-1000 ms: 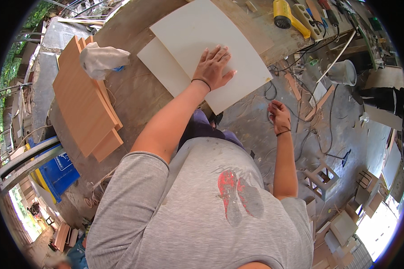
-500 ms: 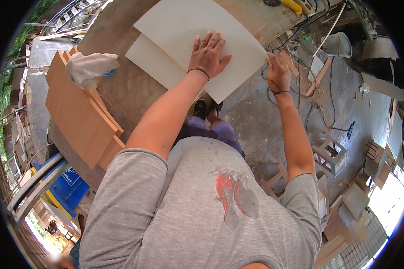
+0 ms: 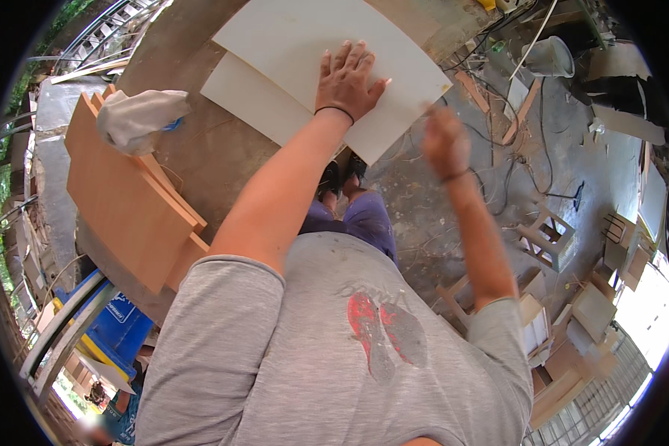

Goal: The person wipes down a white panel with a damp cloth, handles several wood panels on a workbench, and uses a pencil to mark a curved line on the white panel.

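My left hand (image 3: 347, 83) lies flat on a large white board (image 3: 286, 33), fingers spread, pressing on its top face. A second white board (image 3: 245, 97) sits beneath it, its left part sticking out toward me. By the right edge of the upper board, my right hand (image 3: 447, 141) is blurred by motion. Its fingers look curled together, with the tips close to the board's edge; what they hold, if anything, is too smeared to name. A small yellowish mark (image 3: 445, 88) shows at the board's right corner.
Stacked wood-coloured panels (image 3: 119, 201) stand at the left, with a pale cloth (image 3: 141, 119) on top. A blue bin (image 3: 123, 320) is at lower left, near another person (image 3: 123, 416). Cables, wood offcuts (image 3: 522, 111) and a bucket (image 3: 550, 58) are on the right; a stool-like frame (image 3: 548, 236) is nearer.
My right hand has moved left and toward me along the upper board's right edge. The left hand stays flat on the board. The whole view has shifted slightly.
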Demonstrator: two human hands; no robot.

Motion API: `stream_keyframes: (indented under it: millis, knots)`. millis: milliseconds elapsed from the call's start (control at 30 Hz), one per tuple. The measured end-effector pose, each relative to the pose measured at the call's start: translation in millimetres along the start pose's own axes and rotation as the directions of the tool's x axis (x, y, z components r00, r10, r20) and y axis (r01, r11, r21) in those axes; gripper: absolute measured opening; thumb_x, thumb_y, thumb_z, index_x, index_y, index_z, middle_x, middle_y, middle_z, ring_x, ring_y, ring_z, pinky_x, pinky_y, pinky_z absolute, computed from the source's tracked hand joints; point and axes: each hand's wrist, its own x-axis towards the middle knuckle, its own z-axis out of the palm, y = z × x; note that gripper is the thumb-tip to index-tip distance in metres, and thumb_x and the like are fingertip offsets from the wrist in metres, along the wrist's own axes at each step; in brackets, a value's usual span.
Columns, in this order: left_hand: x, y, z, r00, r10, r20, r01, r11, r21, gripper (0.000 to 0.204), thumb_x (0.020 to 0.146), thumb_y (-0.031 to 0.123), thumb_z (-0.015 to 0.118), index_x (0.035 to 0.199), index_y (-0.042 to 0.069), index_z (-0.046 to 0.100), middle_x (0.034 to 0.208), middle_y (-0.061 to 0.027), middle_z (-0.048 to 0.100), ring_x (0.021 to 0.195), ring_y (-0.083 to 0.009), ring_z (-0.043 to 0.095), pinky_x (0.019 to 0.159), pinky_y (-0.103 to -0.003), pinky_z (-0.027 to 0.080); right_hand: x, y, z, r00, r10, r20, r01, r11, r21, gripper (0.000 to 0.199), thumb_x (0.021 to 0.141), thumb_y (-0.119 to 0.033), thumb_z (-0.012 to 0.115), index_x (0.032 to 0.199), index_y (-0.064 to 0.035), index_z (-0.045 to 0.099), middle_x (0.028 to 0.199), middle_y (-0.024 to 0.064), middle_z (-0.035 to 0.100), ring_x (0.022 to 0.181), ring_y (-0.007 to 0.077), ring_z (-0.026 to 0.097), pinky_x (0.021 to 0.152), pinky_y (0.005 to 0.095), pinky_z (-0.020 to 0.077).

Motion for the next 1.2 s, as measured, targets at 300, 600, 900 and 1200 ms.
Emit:
stream_keyframes:
  millis: [300, 600, 900, 1200]
  knots:
    - [0, 0, 1, 1.000, -0.008, -0.001, 0.008, 0.999, -0.046, 0.058, 0.088, 0.054, 0.050, 0.132, 0.017, 0.050, 0.148, -0.0006, 0.036, 0.140, -0.0198, 0.025, 0.116, -0.043, 0.014, -58, -78, 20, 0.935, -0.070, 0.349, 0.065, 0.998, 0.028, 0.019, 0.080, -0.013, 0.060, 0.098, -0.0136, 0.062, 0.088, 0.0107, 0.057, 0.086, 0.0296, 0.060, 0.066, 0.0400, 0.0531]
    - [1, 3, -1, 0.999, 0.037, -0.021, -0.038, 0.999, -0.039, 0.052, 0.091, 0.048, 0.049, 0.131, 0.016, 0.051, 0.147, -0.0028, 0.037, 0.139, -0.0228, 0.026, 0.115, -0.045, 0.015, 28, 33, 6, 0.991, 0.125, -0.042, -0.130, 0.984, -0.122, 0.030, 0.082, -0.008, 0.052, 0.110, -0.0124, 0.062, 0.091, 0.0120, 0.061, 0.079, 0.0305, 0.062, 0.064, 0.0427, 0.0509]
    - [2, 4, 1, 0.999, 0.024, -0.021, -0.025, 0.999, -0.039, 0.049, 0.093, 0.044, 0.047, 0.132, 0.015, 0.049, 0.147, -0.0018, 0.037, 0.139, -0.0232, 0.028, 0.115, -0.046, 0.016, -84, -103, 31, 0.865, -0.234, 0.444, 0.191, 0.971, 0.141, 0.023, 0.073, -0.010, 0.057, 0.095, -0.0143, 0.062, 0.084, 0.0098, 0.055, 0.084, 0.0290, 0.058, 0.066, 0.0384, 0.0516]
    - [3, 5, -1, 0.999, 0.041, -0.024, -0.042, 0.999, -0.033, 0.049, 0.092, 0.044, 0.048, 0.131, 0.015, 0.050, 0.146, -0.0017, 0.038, 0.139, -0.0226, 0.027, 0.115, -0.045, 0.015, 33, 40, 0, 0.998, 0.027, 0.065, -0.013, 0.978, -0.208, 0.028, 0.083, -0.009, 0.049, 0.108, -0.0128, 0.063, 0.085, 0.0130, 0.060, 0.078, 0.0320, 0.060, 0.064, 0.0421, 0.0509]
